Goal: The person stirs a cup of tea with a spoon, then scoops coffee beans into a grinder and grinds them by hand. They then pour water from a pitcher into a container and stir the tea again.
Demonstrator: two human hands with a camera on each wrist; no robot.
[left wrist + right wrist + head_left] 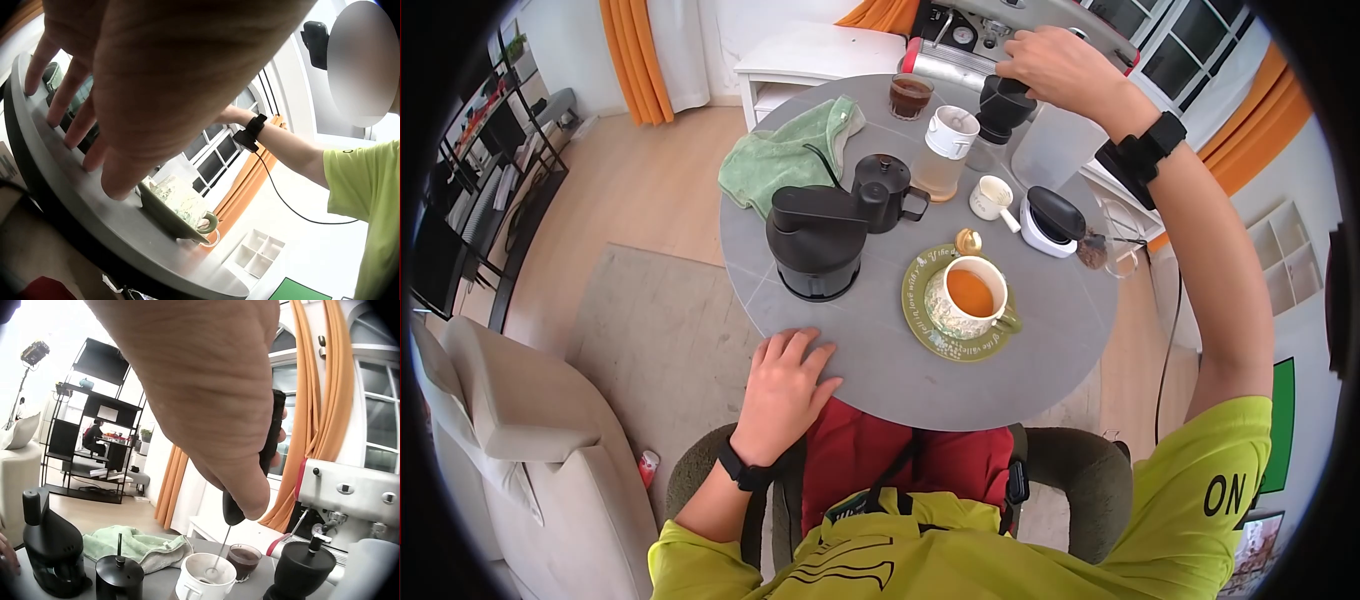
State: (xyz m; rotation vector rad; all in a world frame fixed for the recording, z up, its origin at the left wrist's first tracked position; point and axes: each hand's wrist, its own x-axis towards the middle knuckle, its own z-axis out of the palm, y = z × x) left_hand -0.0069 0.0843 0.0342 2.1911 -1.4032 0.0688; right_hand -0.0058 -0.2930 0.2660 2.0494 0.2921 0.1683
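Observation:
My right hand (1055, 70) is raised over the far side of the round table. It grips the black handle of a milk frother (234, 509), whose thin metal shaft points down. In the right wrist view the frother's round whisk end overlaps the mouth of a white cup (206, 577). Beside that cup are a glass of dark brown liquid (910, 95) and a black hand grinder (1003, 108). My left hand (785, 385) rests on the table's near edge, fingers spread, holding nothing. Nearest to it stands a black lidded appliance (814, 240).
A patterned cup (938, 302) of orange-brown liquid sits on a green saucer (915, 325). A black pitcher (885, 190), a green towel (775, 155), a small white handled cup (992, 195) and a black-and-white device (1052, 220) share the table (880, 380). An espresso machine (350, 494) stands behind.

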